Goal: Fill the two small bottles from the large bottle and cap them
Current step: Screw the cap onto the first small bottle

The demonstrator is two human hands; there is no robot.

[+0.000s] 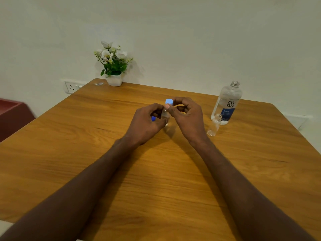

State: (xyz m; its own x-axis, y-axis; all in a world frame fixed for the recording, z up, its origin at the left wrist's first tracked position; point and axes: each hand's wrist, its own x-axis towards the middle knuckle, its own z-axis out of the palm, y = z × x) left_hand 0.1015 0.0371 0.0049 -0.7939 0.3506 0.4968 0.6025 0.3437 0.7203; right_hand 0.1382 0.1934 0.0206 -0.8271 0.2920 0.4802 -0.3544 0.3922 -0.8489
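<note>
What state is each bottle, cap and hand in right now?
Held small bottle: upright, light blue cap on top.
Other small bottle: uncapped, on table.
Large bottle: uncapped, standing.
Left hand: gripping held bottle; something blue behind it.
Right hand: fingers at the cap.

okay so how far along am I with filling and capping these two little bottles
Partway. The large bottle stands open by the wall. In hand: your left hand holds one small bottle while your right hand fits a blue cap. Its fill level isn't clear. Left: the second small bottle stands uncapped and looks empty; another blue cap shows under your left hand.
</note>
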